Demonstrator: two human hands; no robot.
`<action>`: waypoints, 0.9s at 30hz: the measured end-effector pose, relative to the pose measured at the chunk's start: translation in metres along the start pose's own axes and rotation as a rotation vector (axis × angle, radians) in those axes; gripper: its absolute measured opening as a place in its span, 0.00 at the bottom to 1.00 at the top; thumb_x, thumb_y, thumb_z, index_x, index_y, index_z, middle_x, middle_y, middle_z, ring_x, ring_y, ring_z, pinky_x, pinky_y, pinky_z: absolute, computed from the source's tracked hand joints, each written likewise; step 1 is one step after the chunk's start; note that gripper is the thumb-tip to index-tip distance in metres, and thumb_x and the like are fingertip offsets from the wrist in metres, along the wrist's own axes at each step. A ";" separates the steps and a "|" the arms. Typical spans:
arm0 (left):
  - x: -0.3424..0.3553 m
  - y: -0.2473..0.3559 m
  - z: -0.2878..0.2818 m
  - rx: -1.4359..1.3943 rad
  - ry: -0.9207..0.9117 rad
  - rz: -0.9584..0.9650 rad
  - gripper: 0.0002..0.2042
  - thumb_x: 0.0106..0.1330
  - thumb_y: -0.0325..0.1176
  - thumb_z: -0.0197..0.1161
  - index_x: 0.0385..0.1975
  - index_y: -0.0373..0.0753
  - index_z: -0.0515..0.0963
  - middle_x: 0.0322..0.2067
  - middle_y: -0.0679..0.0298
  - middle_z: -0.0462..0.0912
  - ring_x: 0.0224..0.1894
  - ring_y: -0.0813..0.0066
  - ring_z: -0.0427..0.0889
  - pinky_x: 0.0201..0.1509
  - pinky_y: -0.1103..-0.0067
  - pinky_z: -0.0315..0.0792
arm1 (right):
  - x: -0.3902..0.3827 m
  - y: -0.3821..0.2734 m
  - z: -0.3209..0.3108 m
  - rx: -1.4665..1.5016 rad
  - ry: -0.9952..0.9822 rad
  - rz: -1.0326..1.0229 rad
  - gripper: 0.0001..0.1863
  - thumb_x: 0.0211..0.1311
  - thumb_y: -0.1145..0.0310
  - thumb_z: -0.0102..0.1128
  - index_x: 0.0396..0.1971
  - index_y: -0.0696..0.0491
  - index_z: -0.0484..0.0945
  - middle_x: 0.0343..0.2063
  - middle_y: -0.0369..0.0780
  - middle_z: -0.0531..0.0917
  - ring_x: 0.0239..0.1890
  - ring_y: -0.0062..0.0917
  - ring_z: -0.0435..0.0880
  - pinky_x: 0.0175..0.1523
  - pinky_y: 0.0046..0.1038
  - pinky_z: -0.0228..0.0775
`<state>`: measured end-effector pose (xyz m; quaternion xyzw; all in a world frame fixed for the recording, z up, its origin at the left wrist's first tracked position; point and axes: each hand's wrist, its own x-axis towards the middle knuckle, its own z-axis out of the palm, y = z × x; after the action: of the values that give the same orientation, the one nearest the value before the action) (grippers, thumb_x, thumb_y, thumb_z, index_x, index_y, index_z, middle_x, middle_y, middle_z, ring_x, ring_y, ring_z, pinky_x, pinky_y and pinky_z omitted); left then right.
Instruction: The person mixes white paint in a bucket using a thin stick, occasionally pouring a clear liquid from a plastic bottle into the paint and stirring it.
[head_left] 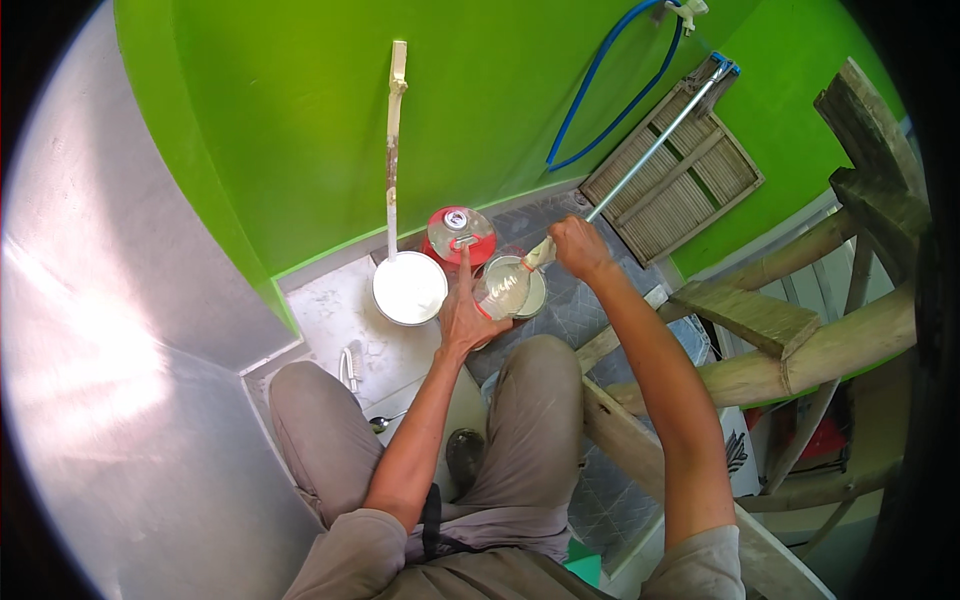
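My right hand (580, 247) is closed around the narrow, cream-stained end of a clear plastic container (505, 288) with pale lettering. My left hand (465, 318) cups the container's wide lower end, thumb and index finger spread around it. That index finger reaches up to the top of a red can (478, 228) with a round cap. Under the container, and partly hidden by it, is an open tin (538, 292) with a pale inside. On the left stands an open bucket (410, 288) of white, paint-like material. My left hand's other fingers are hidden.
A cream-stained stick (392, 150) leans on the green wall above the bucket. A metal pole (655, 145) and a slatted wooden panel (665, 185) stand farther right, below a blue hose (590, 80). Wooden poles (780, 375) crowd my right side. A spoon (385, 422) lies by my left knee.
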<state>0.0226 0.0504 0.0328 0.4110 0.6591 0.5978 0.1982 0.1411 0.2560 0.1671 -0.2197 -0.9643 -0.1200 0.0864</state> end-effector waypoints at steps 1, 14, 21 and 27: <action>0.000 0.000 -0.002 0.012 -0.001 -0.010 0.73 0.37 0.40 0.83 0.84 0.48 0.35 0.53 0.44 0.86 0.55 0.43 0.85 0.60 0.58 0.79 | -0.002 0.002 0.003 0.057 0.038 0.050 0.13 0.66 0.70 0.54 0.30 0.54 0.89 0.37 0.56 0.87 0.43 0.52 0.86 0.49 0.46 0.83; -0.001 -0.020 0.001 0.047 -0.049 -0.076 0.75 0.39 0.38 0.83 0.84 0.48 0.28 0.55 0.44 0.86 0.57 0.48 0.87 0.65 0.60 0.78 | -0.031 0.029 0.089 0.297 -0.243 0.448 0.13 0.67 0.72 0.58 0.46 0.54 0.88 0.49 0.57 0.85 0.53 0.55 0.86 0.58 0.48 0.80; -0.007 -0.037 0.003 -0.220 -0.068 -0.067 0.75 0.41 0.34 0.85 0.83 0.48 0.26 0.59 0.41 0.83 0.60 0.51 0.86 0.70 0.61 0.76 | -0.031 0.005 0.134 0.388 -0.287 0.549 0.15 0.58 0.78 0.63 0.44 0.56 0.91 0.47 0.57 0.88 0.52 0.51 0.88 0.59 0.45 0.82; -0.008 -0.052 0.003 -0.247 -0.106 -0.174 0.76 0.42 0.34 0.85 0.83 0.48 0.25 0.62 0.39 0.79 0.63 0.49 0.82 0.72 0.59 0.73 | -0.030 0.000 0.183 0.423 -0.381 0.541 0.14 0.60 0.76 0.63 0.45 0.57 0.87 0.49 0.56 0.86 0.54 0.50 0.87 0.60 0.45 0.81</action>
<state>0.0137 0.0485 -0.0191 0.3557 0.6022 0.6325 0.3328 0.1471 0.2931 -0.0143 -0.4618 -0.8737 0.1516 -0.0221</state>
